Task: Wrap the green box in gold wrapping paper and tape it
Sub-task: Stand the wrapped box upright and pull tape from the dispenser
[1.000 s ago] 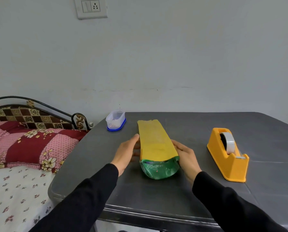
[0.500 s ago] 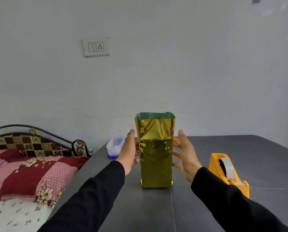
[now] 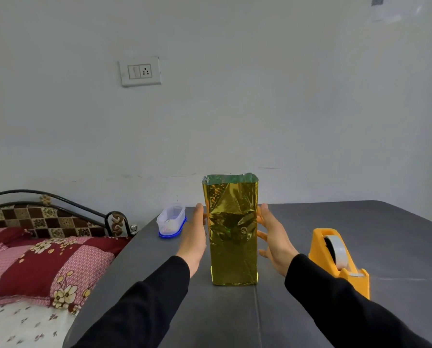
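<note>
The green box point(image 3: 231, 231), already sleeved in gold wrapping paper point(image 3: 235, 257), stands upright on the dark bench point(image 3: 360, 237) between the two hands. The left hand point(image 3: 193, 241) lies flat along its left side, fingers point(image 3: 199, 212) straight and together; whether they press the paper or just graze it cannot be told. The right hand point(image 3: 272, 243) mirrors it on the right side, fingers point(image 3: 264, 214) straight and slightly spread, close to or touching the foil. Neither hand curls round anything.

Above the fingertips the paper ends in an open tube, its green underside showing at the rim, so the top end is not yet folded or sealed. The step in hand looks like steadying the package on end, ready to close that end.

The next move probably calls for pushing the loose rim inward into flaps, creasing them flat onto the box top, then fetching tape. The orange tape dispenser point(image 3: 340, 259) sits to the right of the right hand, within easy reach. A small clear container with a blue lid point(image 3: 171, 221) rests beyond the left fingers, near the bench edge by the bed point(image 3: 46, 259).
</note>
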The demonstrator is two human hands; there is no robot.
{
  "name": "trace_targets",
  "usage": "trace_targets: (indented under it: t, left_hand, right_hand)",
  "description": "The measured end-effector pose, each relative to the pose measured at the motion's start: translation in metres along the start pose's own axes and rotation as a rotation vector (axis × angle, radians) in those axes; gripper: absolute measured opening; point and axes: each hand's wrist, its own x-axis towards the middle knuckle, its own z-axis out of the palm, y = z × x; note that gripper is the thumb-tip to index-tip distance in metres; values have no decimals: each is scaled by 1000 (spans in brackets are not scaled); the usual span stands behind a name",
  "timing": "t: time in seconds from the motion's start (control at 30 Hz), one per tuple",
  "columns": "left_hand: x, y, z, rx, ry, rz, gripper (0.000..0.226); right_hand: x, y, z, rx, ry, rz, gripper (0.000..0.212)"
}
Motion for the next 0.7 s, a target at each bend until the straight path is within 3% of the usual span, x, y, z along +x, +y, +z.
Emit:
trace_targets:
  t: [0.07,0.17,0.3,0.43,0.6,0.7]
  left_hand:
    - [-18,-6,5,58,145,257,28]
    - [-46,-23,17,148,245,633,9]
    - [-55,-40,45,274,138,879,16]
    - [-56,-55,80,385,-75,886,38]
    - [-51,-85,135,586,-471,612,92]
    - [-48,-99,163,691,-608,481,121]
  right_hand:
    - [0,1,-5,-30,25,-8,74]
    - [0,1,-18,-45,100,-28,69]
    - [-8,-1,-43,-142,249,-89,42]
    - [-31,-8,-74,-294,379,-214,17]
    - [-59,-6,-123,-700,548,-392,14]
    - [-71,5,-152,-986,630,-326,23]
